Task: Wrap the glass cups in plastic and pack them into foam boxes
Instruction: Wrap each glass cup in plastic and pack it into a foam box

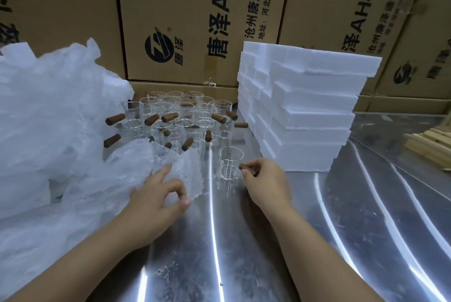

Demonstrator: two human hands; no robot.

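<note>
Item: glass cup point(229, 169), wooden handle pinched in the right hand point(266, 184) grip, bowl just left of it, at the table point(268, 265).
Left hand point(156, 196) grip: plastic sheet point(127, 169) edge pinched.
Handling: the sheet is best drawn flat before the cup is laid centrally.
Foam boxes point(305, 111): stacked beyond the right grip.

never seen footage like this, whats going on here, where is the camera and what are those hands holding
There is no machine here: one camera worn on a person's head looks down at their two bare hands. On the shiny metal table stand a cluster of clear glass cups with brown wooden handles, a stack of white foam boxes and a heap of crumpled clear plastic. The left hand pinches a clear plastic sheet; the right hand grips one glass cup by its handle. Brown cardboard boxes stand behind.
</note>
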